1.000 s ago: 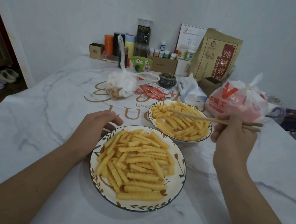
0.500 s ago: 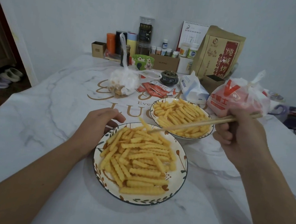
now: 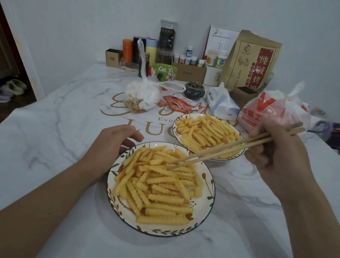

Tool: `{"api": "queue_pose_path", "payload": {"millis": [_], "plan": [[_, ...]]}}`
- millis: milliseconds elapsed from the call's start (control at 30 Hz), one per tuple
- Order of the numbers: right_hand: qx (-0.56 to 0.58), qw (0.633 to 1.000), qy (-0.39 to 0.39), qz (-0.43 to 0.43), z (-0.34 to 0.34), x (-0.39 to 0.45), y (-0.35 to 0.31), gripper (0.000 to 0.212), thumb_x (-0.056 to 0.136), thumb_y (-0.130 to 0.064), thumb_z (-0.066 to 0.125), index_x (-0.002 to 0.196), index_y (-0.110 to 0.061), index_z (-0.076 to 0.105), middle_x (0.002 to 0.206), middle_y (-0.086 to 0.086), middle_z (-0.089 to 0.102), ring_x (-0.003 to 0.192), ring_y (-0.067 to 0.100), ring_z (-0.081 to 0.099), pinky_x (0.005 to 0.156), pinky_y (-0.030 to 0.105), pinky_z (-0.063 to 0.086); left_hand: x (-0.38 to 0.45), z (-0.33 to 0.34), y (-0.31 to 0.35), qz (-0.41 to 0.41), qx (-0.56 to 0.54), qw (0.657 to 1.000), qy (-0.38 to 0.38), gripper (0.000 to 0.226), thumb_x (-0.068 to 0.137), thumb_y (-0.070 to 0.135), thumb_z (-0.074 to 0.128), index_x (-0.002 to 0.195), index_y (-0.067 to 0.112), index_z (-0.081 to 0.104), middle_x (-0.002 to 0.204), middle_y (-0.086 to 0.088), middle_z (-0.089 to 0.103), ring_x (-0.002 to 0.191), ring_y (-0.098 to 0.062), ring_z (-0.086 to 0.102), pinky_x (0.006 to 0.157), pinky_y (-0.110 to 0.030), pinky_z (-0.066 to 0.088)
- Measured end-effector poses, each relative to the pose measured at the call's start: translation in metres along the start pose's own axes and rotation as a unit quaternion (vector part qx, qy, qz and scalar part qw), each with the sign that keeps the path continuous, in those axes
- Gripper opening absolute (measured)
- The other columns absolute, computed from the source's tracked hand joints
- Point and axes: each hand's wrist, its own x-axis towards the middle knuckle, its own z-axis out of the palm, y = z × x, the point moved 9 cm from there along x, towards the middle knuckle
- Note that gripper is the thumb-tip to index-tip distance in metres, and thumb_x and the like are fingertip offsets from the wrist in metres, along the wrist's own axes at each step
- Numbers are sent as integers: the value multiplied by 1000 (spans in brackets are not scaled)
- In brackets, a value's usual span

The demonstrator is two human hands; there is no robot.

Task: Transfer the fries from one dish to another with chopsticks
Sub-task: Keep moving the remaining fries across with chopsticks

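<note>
Nearest on the marble-patterned table (image 3: 29, 175) sits a leaf-patterned plate (image 3: 205, 200) heaped with crinkle-cut fries (image 3: 157, 187). The left hand (image 3: 110, 149) rests against the plate's left rim, its fingers loosely curved along the edge and holding nothing. From the other side the right hand (image 3: 278, 156) is curled around a pair of wooden chopsticks (image 3: 227, 148), which slant down and to the left across the gap between the dishes; their tips, close together, touch the top of the near pile, though I cannot tell whether a fry is caught between them. Just behind and to the right stands a second plate (image 3: 177, 134), also covered with fries (image 3: 205, 133). Beyond it lie red sauce packets (image 3: 178, 104), a knotted clear plastic bag (image 3: 140, 99) of food, a soft pack of tissues (image 3: 222, 105) and a red-and-white takeaway bag (image 3: 270, 111). Against the wall stand a green flowered bowl (image 3: 164, 71), a small dark lidded pot (image 3: 194, 90), bottles in a cardboard box (image 3: 188, 72), a desk calendar (image 3: 220, 40) and a tall brown paper bag (image 3: 252, 61).
</note>
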Motion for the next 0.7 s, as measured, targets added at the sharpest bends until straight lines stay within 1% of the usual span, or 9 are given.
{"api": "queue_pose_path", "payload": {"millis": [100,167,233,267,333,400,500,600,700], "plan": [[11,1000,13,-14,-2,-1,-4,49,105,-22,46,60,-12,62,52,6,39,43,14,28,49,29,15,1,0,-1,-1,-5,1000,-1,34,102,27,53,87,9,78,89,-15,72,74,-25,66,69,-35,53],[33,998,46,-24,-8,0,-5,51,105,-18,46,57,-15,64,58,7,40,49,15,26,47,27,16,1,0,-1,-1,-6,1000,-2,34,102,28,53,87,10,78,89,-17,73,75,-26,66,69,-36,53],[49,992,104,-50,-19,0,-7,55,105,-20,47,55,-19,68,64,7,46,52,14,32,45,25,21,2,0,-1,1,-4,1000,-3,34,102,28,53,86,10,78,93,-20,73,76,-27,67,70,-36,53],[38,988,133,-72,-23,-1,-9,54,106,-22,47,57,-20,69,64,5,50,52,13,36,44,24,26,2,0,-2,1,-4,1000,-3,34,101,28,53,86,10,78,93,-21,73,77,-27,66,70,-37,53],[-24,978,170,-117,-27,-2,-12,47,107,-24,47,67,-18,69,58,1,55,48,14,44,43,26,34,2,-1,-2,1,-4,1000,-3,34,102,28,53,86,10,78,94,-22,73,77,-28,66,71,-37,53],[-87,969,181,-143,-23,-4,-8,41,107,-25,46,74,-16,68,55,0,56,45,16,48,44,27,39,2,-1,-2,3,-1,1000,-4,34,101,29,53,86,10,78,97,-25,72,77,-27,66,71,-37,53],[-141,962,183,-148,-12,-5,6,39,108,-30,47,80,-13,69,54,-1,57,45,14,51,44,24,42,2,0,-2,4,1,1000,-2,34,101,29,53,86,11,78,99,-26,72,76,-27,66,71,-37,53],[-154,957,187,-160,-3,-5,11,36,106,-36,49,84,-16,70,60,2,58,49,13,53,47,21,43,3,1,-1,0,-4,1000,-3,34,101,28,54,86,10,78,94,-24,71,75,-26,66,70,-36,52],[-163,957,178,-163,1,2,14,33,106,-35,50,85,-20,71,62,2,57,52,13,54,51,26,44,2,1,-1,-2,-3,1000,-3,34,102,27,53,87,9,78,88,-16,72,74,-25,66,69,-35,52]]}}
